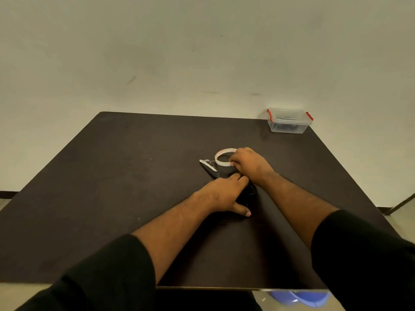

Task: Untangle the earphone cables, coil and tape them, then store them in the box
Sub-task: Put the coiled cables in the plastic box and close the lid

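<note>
A ring of clear tape (221, 158) lies near the middle of the dark table (112, 187). My right hand (249, 164) covers its right side, thumb and fingers pinched on the rim. Scissors (210, 168) with a black handle lie just left of the tape. My left hand (224, 195) rests palm down on a black coiled earphone cable (251, 190), most of it hidden under the hand. The clear plastic box (288, 121) with red clips stands at the far right corner, with dark things inside.
A pale wall rises behind the table. Something blue (301, 298) shows under the near table edge at the right. A dark bar (399, 204) leans at the right edge of the view.
</note>
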